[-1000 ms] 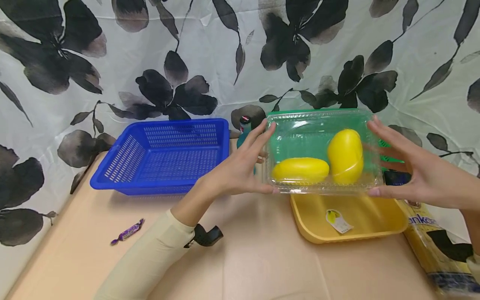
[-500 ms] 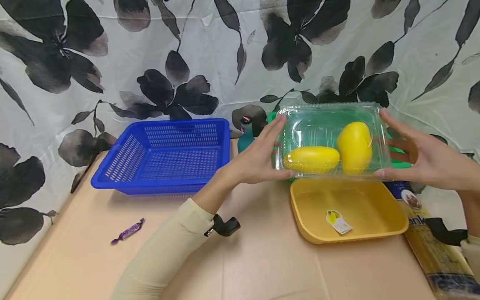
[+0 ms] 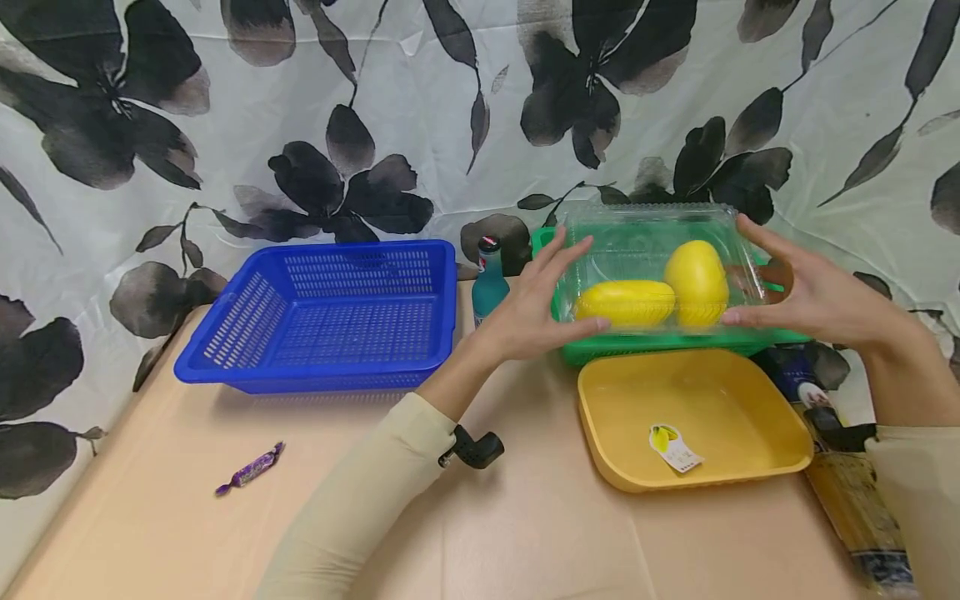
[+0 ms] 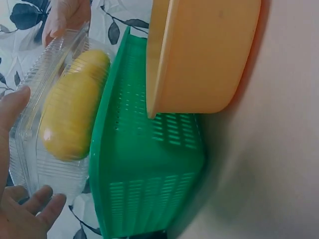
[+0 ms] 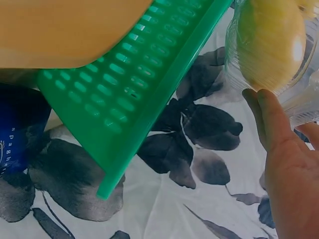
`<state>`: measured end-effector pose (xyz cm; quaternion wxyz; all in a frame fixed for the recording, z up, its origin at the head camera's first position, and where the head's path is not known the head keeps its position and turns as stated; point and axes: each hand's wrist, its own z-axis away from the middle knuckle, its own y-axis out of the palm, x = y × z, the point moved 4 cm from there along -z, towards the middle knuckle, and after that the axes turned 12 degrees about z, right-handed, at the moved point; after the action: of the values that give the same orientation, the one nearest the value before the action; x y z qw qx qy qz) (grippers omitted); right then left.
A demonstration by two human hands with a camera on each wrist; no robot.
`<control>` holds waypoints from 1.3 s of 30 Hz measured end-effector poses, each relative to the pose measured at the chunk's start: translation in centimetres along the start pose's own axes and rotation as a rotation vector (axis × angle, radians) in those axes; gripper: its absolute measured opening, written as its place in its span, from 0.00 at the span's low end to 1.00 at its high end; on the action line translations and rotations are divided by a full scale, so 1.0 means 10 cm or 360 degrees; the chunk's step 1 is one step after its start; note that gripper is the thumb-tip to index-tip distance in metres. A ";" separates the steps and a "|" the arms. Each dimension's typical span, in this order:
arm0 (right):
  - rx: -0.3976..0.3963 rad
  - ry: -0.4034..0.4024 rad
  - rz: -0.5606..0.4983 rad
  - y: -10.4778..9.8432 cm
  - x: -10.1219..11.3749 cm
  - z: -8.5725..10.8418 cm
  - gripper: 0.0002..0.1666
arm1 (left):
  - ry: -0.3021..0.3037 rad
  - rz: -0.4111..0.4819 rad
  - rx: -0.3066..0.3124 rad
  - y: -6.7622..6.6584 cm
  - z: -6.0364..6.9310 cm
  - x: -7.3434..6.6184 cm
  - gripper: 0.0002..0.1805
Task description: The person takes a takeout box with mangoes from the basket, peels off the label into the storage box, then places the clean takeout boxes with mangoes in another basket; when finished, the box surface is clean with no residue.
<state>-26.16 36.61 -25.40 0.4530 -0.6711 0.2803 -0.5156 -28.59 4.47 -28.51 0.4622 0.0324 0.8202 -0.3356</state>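
A clear plastic clamshell container with two yellow mangoes, one lying and one more upright, is held above the green basket. My left hand grips its left end, thumb on the rim and fingers below in the left wrist view. At the other end my right hand holds it, thumb in front. In the right wrist view, fingers support it from underneath. The left wrist view shows the container over the basket's opening, above its rim.
A yellow tub with a tag inside stands before the green basket. A spaghetti pack lies to its right. Leftward are a blue basket, a teal bottle and a purple wrapped candy. A floral cloth hangs behind.
Both hands have carried the container back and up from over the yellow tub, first rightward, then slightly left and lower over the green basket. The other things stay put.
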 end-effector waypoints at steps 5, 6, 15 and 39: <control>0.0046 0.0036 -0.0071 0.01 -0.11 -0.09 0.67 | 0.0001 -0.0055 -0.0079 0.06 -0.09 0.08 0.39; 0.0055 0.0046 -0.0074 0.03 -0.14 -0.11 0.66 | -0.0007 -0.0059 -0.0087 0.08 -0.10 0.10 0.37; 0.0206 0.0122 -0.0228 0.31 -0.30 -0.33 0.61 | -0.0254 -0.0149 -0.0078 0.18 -0.11 0.39 0.34; 0.0367 0.0179 0.0014 0.52 -0.39 -0.44 0.60 | -0.0428 -0.0232 0.0092 0.37 -0.11 0.51 0.37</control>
<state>-31.07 36.19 -31.55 0.5130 -0.5832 0.2472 -0.5793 -30.99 6.71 -34.04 0.5411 -0.0592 0.7411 -0.3930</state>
